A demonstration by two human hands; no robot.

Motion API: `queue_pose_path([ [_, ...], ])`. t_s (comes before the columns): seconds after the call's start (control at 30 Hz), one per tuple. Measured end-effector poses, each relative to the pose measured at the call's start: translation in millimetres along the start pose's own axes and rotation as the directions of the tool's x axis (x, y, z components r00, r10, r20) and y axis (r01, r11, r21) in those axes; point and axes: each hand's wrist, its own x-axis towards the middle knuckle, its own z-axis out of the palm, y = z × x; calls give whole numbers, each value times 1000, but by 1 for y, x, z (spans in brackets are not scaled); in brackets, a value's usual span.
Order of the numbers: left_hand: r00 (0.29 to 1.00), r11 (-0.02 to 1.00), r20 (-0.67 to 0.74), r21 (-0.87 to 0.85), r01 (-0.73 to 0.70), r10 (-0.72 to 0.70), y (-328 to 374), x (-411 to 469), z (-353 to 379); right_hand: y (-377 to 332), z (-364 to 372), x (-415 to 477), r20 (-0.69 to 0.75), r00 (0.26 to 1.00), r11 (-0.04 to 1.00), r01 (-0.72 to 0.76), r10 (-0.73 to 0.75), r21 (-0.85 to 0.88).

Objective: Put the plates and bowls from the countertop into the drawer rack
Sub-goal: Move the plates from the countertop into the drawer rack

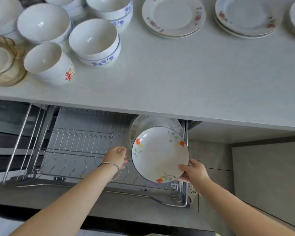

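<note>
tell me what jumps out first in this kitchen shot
The flowered plate, gripped at its lower right rim by the right hand above the open drawer rack, catches the eye first. Next come the white bowls crowding the left of the countertop and the plate stacks at its far right.

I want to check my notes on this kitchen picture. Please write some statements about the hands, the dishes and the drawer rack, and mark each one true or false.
1. The right hand holds a flowered plate above the drawer rack. True.
2. The drawer rack holds no dishes yet. False: a pale plate already stands at its right end, behind the held one.
3. The countertop bears stacked plates. True.
4. Only plates stand on the countertop. False: several bowls stand at its left.
5. Both wrists are bare. False: a bracelet circles the wrist of the left hand.
</note>
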Motion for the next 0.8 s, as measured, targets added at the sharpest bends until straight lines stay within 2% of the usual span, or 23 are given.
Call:
queue_pose_path([
  [0.13, 999, 999, 26, 7, 46, -46, -23, 14, 0, 2, 21, 30, -92, 994, 992, 73, -63, 106],
  [0.27, 997, 997, 17, -11, 71, -71, -42, 21, 0, 1, 36, 58, -122, 991, 968, 78, -50, 239],
  [0.4, 995, 995, -28, -35, 97, -98, -54, 25, -1, 0, 49, 78, -166, 985, 962, 78, -35, 261],
  [0.57, 994, 993, -23, -59, 105, -107, -54, 25, 1, 8, 60, 87, -179, 984, 989, 24, 4, 149],
  [0.7, 994, 991, 13, -71, 110, -110, -51, 27, 6, 6, 67, 91, -286, 957, 998, 24, -42, -65],
  [0.8, 994, 991, 31, -76, 109, -107, -47, 24, 11, 4, 64, 91, -311, 947, 971, 1, -78, -239],
])
